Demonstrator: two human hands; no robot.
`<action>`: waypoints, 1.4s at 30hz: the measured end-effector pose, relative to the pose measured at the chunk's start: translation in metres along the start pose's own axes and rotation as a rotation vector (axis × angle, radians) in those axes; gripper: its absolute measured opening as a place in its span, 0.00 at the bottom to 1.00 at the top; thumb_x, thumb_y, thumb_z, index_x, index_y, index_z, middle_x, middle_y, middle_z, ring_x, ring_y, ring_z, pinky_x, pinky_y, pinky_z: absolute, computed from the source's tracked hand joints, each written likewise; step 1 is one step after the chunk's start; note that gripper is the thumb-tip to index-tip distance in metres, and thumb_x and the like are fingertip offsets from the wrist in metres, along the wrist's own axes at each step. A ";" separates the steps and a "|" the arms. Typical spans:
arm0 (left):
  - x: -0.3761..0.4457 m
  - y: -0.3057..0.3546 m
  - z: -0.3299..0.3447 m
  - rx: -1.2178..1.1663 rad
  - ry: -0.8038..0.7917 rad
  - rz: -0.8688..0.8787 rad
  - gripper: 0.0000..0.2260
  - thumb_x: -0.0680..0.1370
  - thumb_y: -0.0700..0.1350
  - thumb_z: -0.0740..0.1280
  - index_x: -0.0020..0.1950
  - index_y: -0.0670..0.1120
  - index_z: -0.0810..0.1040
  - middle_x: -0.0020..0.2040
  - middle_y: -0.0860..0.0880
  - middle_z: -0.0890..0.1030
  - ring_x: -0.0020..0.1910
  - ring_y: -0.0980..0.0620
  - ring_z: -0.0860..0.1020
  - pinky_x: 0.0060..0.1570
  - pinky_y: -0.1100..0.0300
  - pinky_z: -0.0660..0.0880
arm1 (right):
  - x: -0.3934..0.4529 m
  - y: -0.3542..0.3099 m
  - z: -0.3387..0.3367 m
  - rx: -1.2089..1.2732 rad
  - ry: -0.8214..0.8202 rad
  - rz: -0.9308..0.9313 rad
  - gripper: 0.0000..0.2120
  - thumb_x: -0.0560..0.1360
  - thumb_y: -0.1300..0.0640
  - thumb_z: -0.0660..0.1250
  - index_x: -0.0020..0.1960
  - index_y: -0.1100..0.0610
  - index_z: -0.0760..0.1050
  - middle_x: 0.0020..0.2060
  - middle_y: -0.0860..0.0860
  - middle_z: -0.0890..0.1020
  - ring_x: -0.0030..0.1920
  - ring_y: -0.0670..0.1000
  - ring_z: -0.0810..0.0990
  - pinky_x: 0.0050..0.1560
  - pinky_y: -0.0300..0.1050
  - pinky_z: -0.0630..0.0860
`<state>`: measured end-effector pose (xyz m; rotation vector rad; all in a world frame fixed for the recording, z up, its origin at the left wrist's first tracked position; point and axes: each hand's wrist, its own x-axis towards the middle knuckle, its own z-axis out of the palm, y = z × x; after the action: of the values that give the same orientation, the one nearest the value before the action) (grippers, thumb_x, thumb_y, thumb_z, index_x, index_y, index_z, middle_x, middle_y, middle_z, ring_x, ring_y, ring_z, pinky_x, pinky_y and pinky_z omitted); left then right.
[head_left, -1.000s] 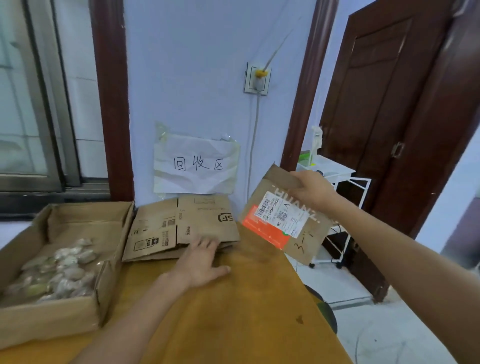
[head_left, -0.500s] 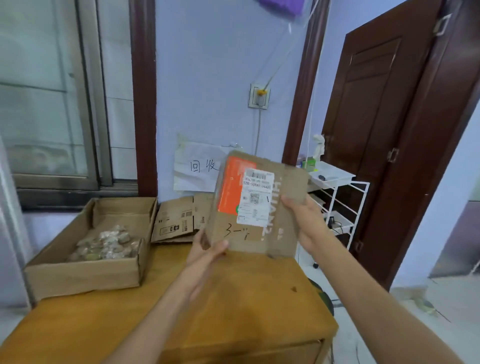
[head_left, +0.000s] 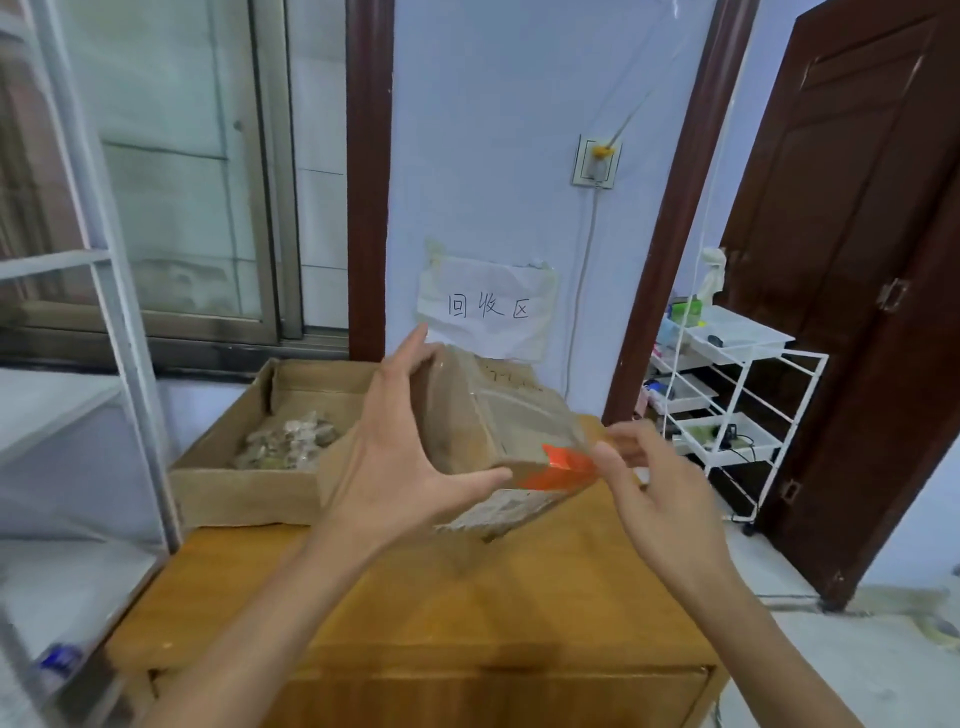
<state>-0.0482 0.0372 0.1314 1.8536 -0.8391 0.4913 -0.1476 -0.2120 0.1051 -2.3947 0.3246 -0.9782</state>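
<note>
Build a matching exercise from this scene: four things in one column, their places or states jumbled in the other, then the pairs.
Things
1. parcel
2. open box
3. paper sign
4. white rack

Places or states
A. taped to the wall
B. stands on the floor beside the dark door
C. rests on the wooden table, holding pale scraps
D. held tilted above the table by the left hand

Pairs: 1-D, 2-C, 3-A, 4-B
</note>
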 end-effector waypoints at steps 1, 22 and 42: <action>0.002 0.004 -0.001 0.036 -0.031 0.024 0.61 0.59 0.63 0.84 0.80 0.66 0.46 0.75 0.63 0.64 0.74 0.62 0.64 0.71 0.61 0.63 | -0.004 -0.014 -0.004 0.020 0.008 -0.044 0.21 0.80 0.27 0.53 0.65 0.37 0.72 0.56 0.36 0.80 0.56 0.38 0.80 0.49 0.48 0.78; 0.045 0.009 0.056 0.642 -0.717 0.235 0.51 0.62 0.82 0.62 0.82 0.67 0.53 0.81 0.57 0.57 0.77 0.49 0.57 0.74 0.48 0.51 | -0.008 -0.014 -0.014 0.247 -0.327 0.200 0.26 0.75 0.39 0.75 0.71 0.41 0.75 0.53 0.38 0.85 0.48 0.40 0.85 0.53 0.52 0.84; 0.034 0.016 0.063 0.702 -0.624 0.148 0.52 0.59 0.84 0.50 0.81 0.64 0.57 0.78 0.56 0.60 0.74 0.49 0.61 0.74 0.43 0.57 | 0.012 -0.046 -0.053 -0.467 -0.431 -0.210 0.10 0.78 0.36 0.67 0.48 0.40 0.81 0.36 0.31 0.81 0.40 0.39 0.82 0.45 0.44 0.79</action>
<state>-0.0386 -0.0351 0.1376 2.6736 -1.3401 0.3118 -0.1755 -0.1989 0.1694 -3.0314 0.1517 -0.4742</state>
